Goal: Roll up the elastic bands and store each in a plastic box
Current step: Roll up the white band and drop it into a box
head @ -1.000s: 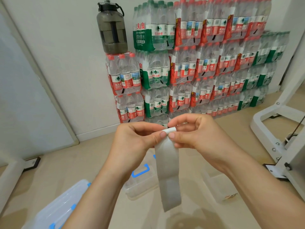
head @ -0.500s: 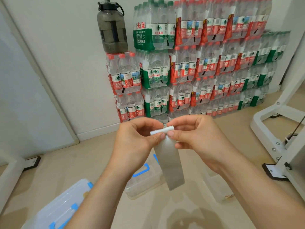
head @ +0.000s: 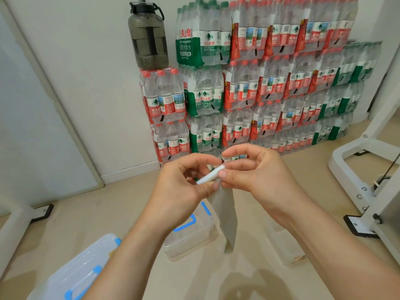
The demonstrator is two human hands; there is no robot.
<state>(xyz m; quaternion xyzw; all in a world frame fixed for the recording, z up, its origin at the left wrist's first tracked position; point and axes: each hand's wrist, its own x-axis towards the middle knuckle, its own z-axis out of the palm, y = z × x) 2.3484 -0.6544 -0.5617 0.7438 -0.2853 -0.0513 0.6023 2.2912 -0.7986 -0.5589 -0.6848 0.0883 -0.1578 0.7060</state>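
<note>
I hold a pale grey elastic band (head: 226, 217) in front of me with both hands. Its top end is wound into a small white roll, pinched between the thumb and fingers of my left hand (head: 181, 191) and my right hand (head: 257, 172). The loose tail hangs down below the hands, slightly twisted. On the floor under my hands stands a clear plastic box (head: 190, 237) with blue latches. A second clear box with blue clips (head: 80, 271) lies at the lower left. Another clear box (head: 287, 250) sits under my right forearm, mostly hidden.
Shrink-wrapped packs of water bottles (head: 259, 83) are stacked against the white wall ahead, with a dark large jug (head: 148, 37) on top at the left. A white metal frame (head: 368, 169) stands at the right, and another white leg (head: 13, 226) at the left.
The roll at the top has grown thicker and tilted, and the hanging tail has become shorter and narrower as it twists. Both hands stayed in about the same place.
</note>
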